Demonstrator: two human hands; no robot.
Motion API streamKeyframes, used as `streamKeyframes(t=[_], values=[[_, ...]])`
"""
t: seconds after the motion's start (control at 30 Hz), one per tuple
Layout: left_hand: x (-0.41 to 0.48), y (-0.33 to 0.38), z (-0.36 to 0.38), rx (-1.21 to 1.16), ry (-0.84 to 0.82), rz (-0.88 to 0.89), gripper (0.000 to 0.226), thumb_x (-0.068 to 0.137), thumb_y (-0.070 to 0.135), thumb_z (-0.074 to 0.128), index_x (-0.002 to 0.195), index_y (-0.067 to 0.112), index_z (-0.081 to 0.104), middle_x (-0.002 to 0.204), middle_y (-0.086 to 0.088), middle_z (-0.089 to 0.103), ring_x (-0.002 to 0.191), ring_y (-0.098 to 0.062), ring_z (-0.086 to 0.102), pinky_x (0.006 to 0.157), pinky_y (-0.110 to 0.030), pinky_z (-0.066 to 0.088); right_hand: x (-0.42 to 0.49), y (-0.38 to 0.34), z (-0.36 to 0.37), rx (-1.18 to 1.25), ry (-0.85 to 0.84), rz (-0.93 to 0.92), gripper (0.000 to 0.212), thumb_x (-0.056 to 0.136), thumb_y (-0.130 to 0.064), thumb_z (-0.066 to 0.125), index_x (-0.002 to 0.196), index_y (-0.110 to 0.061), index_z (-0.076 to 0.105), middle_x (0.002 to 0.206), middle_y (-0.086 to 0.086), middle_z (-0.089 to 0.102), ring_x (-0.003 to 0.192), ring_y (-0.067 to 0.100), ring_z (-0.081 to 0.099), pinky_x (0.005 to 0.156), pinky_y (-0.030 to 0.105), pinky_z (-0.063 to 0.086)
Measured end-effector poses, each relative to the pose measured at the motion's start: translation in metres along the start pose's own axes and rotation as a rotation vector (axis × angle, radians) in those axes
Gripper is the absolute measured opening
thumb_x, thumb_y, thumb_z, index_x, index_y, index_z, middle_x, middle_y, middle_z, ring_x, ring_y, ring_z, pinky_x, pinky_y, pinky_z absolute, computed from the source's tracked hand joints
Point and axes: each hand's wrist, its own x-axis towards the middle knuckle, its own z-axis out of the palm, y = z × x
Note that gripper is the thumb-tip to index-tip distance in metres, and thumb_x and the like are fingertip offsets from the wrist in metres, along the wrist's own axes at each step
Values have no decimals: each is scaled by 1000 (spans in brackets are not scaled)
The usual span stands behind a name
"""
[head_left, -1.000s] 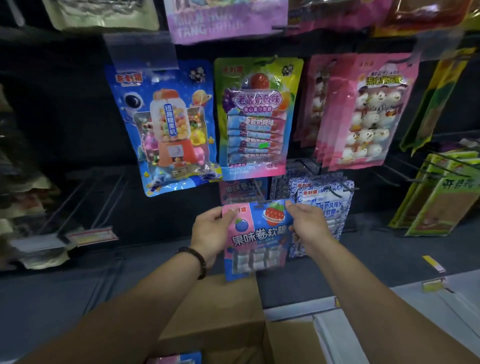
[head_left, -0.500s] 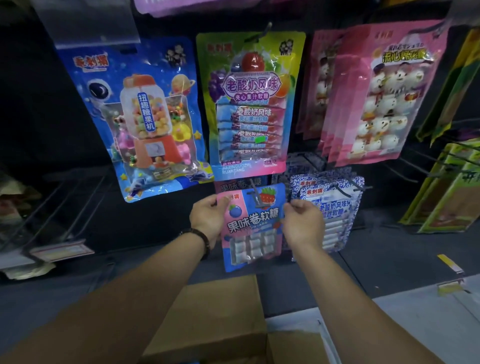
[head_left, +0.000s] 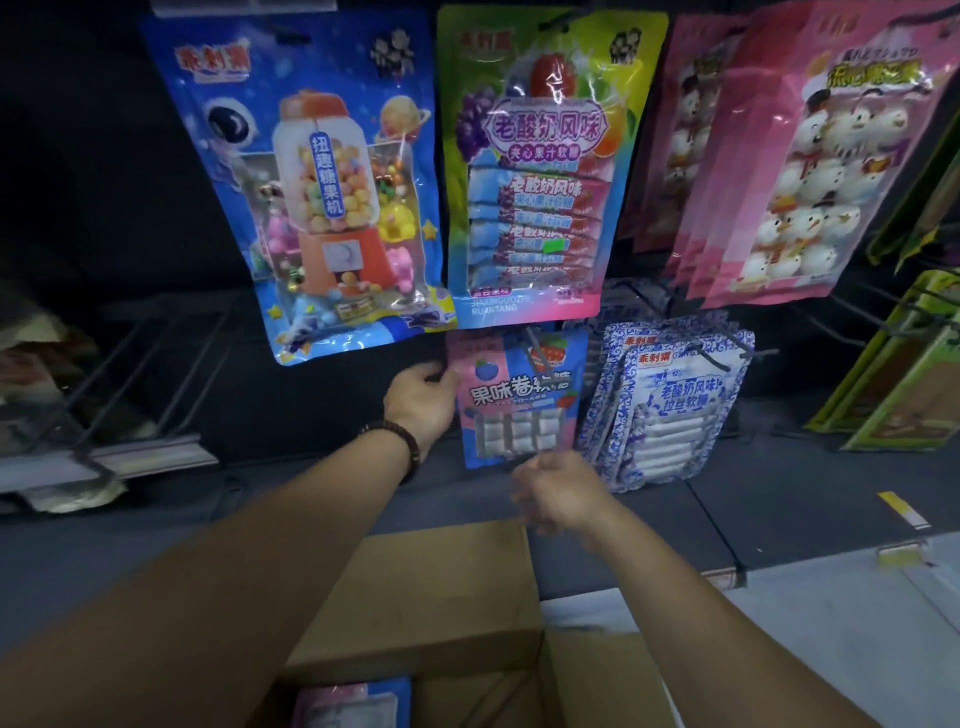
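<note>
Dim scene, glare on glossy packets, right hand (head_left: 558, 491) motion-blurred.

Both arms bare, stretched forward. Left hand (head_left: 421, 402) raised, back toward the camera, fingers curled on the left edge of the candy packet (head_left: 519, 410). Right hand (head_left: 558, 488) lower, blurred, fingers loosely bent, holding nothing.

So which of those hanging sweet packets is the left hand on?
The small pink-and-blue packet on the lower hook: the left hand holds its left edge. The blue-and-white patterned packets beside it hang untouched.
</note>
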Motion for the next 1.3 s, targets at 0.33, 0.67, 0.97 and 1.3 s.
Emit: streamKeyframes(t=[0.33, 0.67, 0.97, 1.3], values=[[-152, -40, -147, 997, -514, 310, 20, 100, 38, 66, 112, 28, 78, 111, 7, 76, 108, -15, 68, 87, -25, 45, -55, -15, 96, -170, -114, -153, 19, 103, -24, 63, 86, -21, 71, 92, 9, 79, 69, 22, 69, 56, 28, 48], [-205, -79, -233, 1202, -918, 16, 43, 106, 55, 51, 134, 24, 64, 128, 3, 69, 114, -17, 65, 103, -42, 52, -75, 195, 239, -170, -164, 277, 14, 86, -19, 68, 78, -25, 78, 79, 5, 77, 71, 23, 69, 64, 35, 52], [-190, -104, -240, 1272, -937, 9, 44, 107, 52, 50, 140, 25, 60, 134, -1, 67, 114, -21, 64, 97, -36, 53, -82, 252, 277, -532, -311, 479, 68, 83, -61, 77, 126, -8, 69, 124, 19, 73, 109, 35, 73, 96, 45, 60], [-190, -94, -236, 1269, -933, -5, 48, 110, 46, 45, 139, 12, 61, 140, -8, 64, 125, -28, 61, 106, -41, 51, -88, 220, 295, -266, -154, 610, 49, 78, -22, 90, 118, -1, 72, 112, 13, 76, 95, 27, 75, 79, 36, 62]])
